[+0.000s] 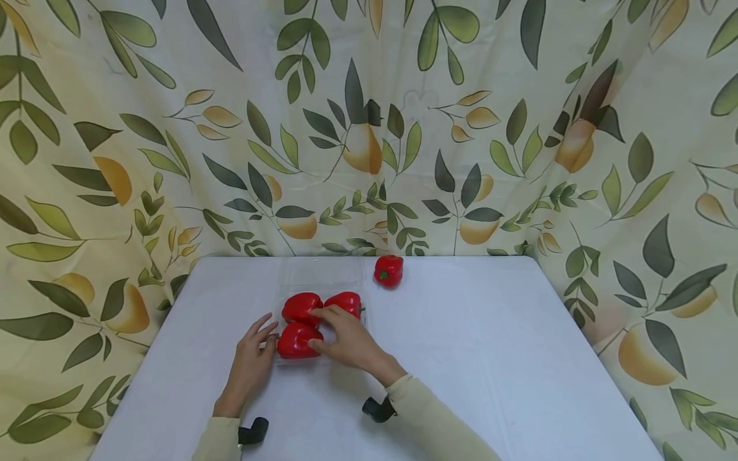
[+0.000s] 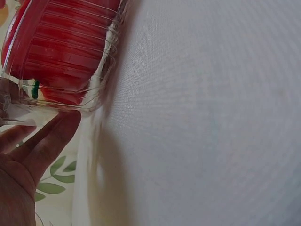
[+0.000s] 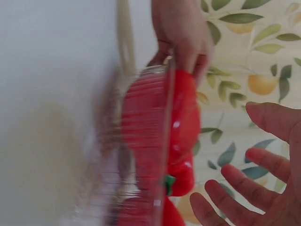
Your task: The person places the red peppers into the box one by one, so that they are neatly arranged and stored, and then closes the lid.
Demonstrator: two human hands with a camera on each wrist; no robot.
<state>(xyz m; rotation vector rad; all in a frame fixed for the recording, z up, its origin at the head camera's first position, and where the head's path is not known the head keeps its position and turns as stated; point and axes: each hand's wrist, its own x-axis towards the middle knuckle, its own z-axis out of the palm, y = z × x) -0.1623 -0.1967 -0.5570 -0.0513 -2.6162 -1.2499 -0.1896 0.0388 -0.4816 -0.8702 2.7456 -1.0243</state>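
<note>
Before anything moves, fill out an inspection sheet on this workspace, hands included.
Surface: white table.
Job's things: three glossy red bell peppers sit in a clear plastic tray; a fourth red bell pepper with a green stem is outside it, to the right, near the table's far edge.
Clutter: nothing seen.
Hands: left hand, fingertips at the tray's left side; right hand, fingers spread over the peppers in the tray.
Cables: nothing seen.
Surroundings: cream fabric curtain printed with leaves and orange fruit, behind the table and along both sides.

Four red bell peppers (image 1: 296, 340), one clear ribbed plastic container (image 1: 321, 272), two bare hands (image 1: 252, 358), two black wrist-worn devices (image 1: 378, 410), one white-topped table (image 1: 507, 358) in view.
</note>
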